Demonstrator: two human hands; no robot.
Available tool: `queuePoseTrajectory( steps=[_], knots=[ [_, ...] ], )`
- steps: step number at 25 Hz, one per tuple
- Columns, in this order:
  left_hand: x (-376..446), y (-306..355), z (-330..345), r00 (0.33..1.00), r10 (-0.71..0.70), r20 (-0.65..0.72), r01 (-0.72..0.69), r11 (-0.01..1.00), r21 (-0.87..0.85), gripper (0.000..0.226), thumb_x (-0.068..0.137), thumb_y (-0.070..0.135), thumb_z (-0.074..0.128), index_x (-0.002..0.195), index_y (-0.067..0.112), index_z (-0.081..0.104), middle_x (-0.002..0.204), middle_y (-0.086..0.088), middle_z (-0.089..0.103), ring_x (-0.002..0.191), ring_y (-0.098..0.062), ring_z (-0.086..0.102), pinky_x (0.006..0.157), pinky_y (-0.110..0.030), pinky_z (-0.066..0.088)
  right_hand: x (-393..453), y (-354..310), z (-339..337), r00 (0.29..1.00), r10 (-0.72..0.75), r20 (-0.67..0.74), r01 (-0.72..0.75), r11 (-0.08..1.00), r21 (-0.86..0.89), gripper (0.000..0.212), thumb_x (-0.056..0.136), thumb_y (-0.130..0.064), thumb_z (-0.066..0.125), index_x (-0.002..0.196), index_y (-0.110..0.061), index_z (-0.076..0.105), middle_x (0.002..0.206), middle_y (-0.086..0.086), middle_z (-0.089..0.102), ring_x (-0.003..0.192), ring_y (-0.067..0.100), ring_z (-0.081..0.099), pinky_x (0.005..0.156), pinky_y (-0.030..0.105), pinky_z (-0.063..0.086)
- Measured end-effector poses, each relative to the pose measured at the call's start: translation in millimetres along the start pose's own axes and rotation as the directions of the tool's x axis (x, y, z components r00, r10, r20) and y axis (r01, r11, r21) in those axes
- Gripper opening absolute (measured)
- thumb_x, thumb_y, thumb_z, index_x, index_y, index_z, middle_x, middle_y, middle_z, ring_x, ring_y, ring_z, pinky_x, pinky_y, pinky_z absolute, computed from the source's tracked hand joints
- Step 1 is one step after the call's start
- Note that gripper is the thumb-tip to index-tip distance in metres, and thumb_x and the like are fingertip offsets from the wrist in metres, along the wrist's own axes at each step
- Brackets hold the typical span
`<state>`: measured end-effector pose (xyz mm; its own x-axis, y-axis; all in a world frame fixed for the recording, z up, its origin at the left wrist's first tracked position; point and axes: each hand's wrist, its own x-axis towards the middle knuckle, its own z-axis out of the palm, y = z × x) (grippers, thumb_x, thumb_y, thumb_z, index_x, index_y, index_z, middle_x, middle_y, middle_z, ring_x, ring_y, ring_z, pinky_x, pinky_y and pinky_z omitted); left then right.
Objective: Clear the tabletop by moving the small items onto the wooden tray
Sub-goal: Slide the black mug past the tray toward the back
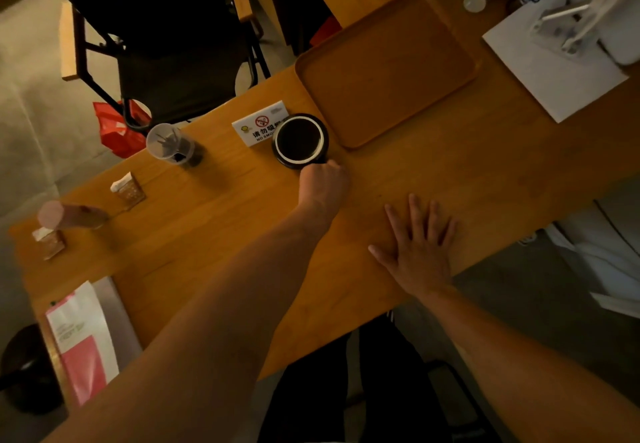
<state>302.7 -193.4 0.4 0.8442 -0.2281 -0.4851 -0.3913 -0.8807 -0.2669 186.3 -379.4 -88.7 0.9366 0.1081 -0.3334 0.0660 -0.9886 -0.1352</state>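
A: Hands first. What is each one doing?

B: Left hand [323, 182] is curled into a fist at the near side of the black mug [300, 141], fingers closed round what looks like its handle; the handle itself is hidden under the fist. Right hand [417, 245] lies flat on the counter [214, 220], fingers straight and spread, holding nothing.

A: Mug position?

B: Upright on the counter, just beside the near left corner of the wooden tray [386, 68], not on it. White ring round the inside of the rim, dark interior. It overlaps the lower right edge of the no-smoking sign [260, 123] as seen from the head camera; contact between them cannot be confirmed.

A: Tray contents?

B: Only its bare wooden floor and raised rim show.

A: Other small items on the counter?

B: Left of the sign, a clear plastic cup [169, 144] with thin dark sticks inside. Further left, a small brown packet [128, 190], a pinkish cylinder [71, 215] lying on its side, and a second brown packet [49, 242] just beside it. At the near left end, a pink and white bag [81, 342].

A: Far right?

B: White paper sheet [554, 71] with a pale stand on it, and a small round lid [474, 2] near the tray's far corner.
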Motion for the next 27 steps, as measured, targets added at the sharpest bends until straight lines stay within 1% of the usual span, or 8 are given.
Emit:
queuePoseTrajectory(
  steps=[4,10,13,15,18,21,24,27],
  knots=[
    [-2,-7,-4,1.000,-0.019,-0.011,0.020,1.000,0.014,0.019,0.098,0.010,0.046,0.111,0.013,0.059,0.082,-0.003,0.047,0.051,-0.014,0.031,0.043,-0.029,0.018,-2,1,-3,1.000,-0.008,-0.017,0.008,1.000,-0.005,0.087,0.083,-0.085,0.019,0.154,-0.038,0.004,0.164,0.007,0.005,0.147,0.043,0.005,0.112,0.070,0.000],
    [-17,-38,-15,0.991,-0.021,-0.131,0.024,0.999,0.024,0.037,0.093,0.017,0.058,0.128,0.013,0.047,0.103,-0.010,0.058,0.077,-0.024,0.064,0.056,-0.035,0.042,1,0,-7,0.998,0.006,0.070,-0.007,1.000,0.019,0.086,0.081,-0.087,0.013,0.151,-0.044,-0.010,0.164,0.004,-0.008,0.147,0.039,-0.008,0.111,0.067,-0.010],
    [-24,-53,-22,0.984,-0.048,-0.170,0.027,0.992,-0.122,0.038,0.096,0.032,0.055,0.129,0.019,0.043,0.112,-0.011,0.056,0.085,-0.028,0.064,0.069,-0.040,0.053,1,1,-9,0.993,0.005,0.119,-0.008,1.000,0.025,0.085,0.079,-0.088,0.006,0.148,-0.046,-0.019,0.160,0.001,-0.022,0.146,0.038,-0.018,0.110,0.067,-0.015],
    [-31,-59,-29,0.976,-0.130,-0.177,0.064,0.939,-0.337,0.032,0.098,0.041,0.047,0.124,0.022,0.048,0.118,-0.010,0.053,0.091,-0.028,0.062,0.076,-0.044,0.053,1,1,-15,0.989,-0.001,0.150,-0.003,1.000,0.030,0.085,0.077,-0.089,0.003,0.146,-0.047,-0.022,0.158,0.000,-0.028,0.146,0.038,-0.020,0.109,0.065,-0.019],
    [-44,-66,-33,0.950,-0.269,-0.159,0.116,0.777,-0.618,0.027,0.097,0.042,0.048,0.113,0.021,0.056,0.125,-0.009,0.044,0.105,-0.025,0.051,0.085,-0.043,0.051,1,2,-20,0.979,-0.015,0.203,0.003,0.998,0.059,0.084,0.075,-0.089,-0.001,0.144,-0.048,-0.026,0.155,-0.001,-0.035,0.145,0.038,-0.025,0.108,0.064,-0.021],
    [-60,-69,-30,0.952,-0.298,-0.073,0.067,0.433,-0.899,0.023,0.097,0.036,0.050,0.107,0.018,0.058,0.121,-0.008,0.048,0.100,-0.020,0.051,0.079,-0.032,0.050,2,3,-23,0.966,-0.031,0.258,0.006,0.995,0.095,0.084,0.073,-0.090,-0.003,0.141,-0.049,-0.031,0.153,-0.002,-0.039,0.142,0.037,-0.031,0.109,0.065,-0.021],
    [-75,-59,-19,0.954,-0.287,0.089,0.106,0.046,-0.993,0.023,0.097,0.040,0.051,0.097,0.019,0.060,0.093,-0.008,0.060,0.084,-0.024,0.056,0.067,-0.035,0.047,4,3,-25,0.958,-0.035,0.283,0.003,0.993,0.114,0.085,0.072,-0.090,-0.003,0.140,-0.050,-0.033,0.150,-0.003,-0.044,0.137,0.033,-0.040,0.107,0.064,-0.025],
    [-81,-43,-3,0.944,-0.274,0.182,0.120,-0.228,-0.966,0.028,0.095,0.043,0.054,0.096,0.017,0.064,0.105,-0.019,0.062,0.101,-0.035,0.059,0.089,-0.051,0.050,7,5,-25,0.947,-0.049,0.318,0.010,0.992,0.124,0.089,0.070,-0.093,0.002,0.139,-0.050,-0.034,0.147,-0.004,-0.048,0.132,0.031,-0.045,0.105,0.063,-0.027]
  ],
)
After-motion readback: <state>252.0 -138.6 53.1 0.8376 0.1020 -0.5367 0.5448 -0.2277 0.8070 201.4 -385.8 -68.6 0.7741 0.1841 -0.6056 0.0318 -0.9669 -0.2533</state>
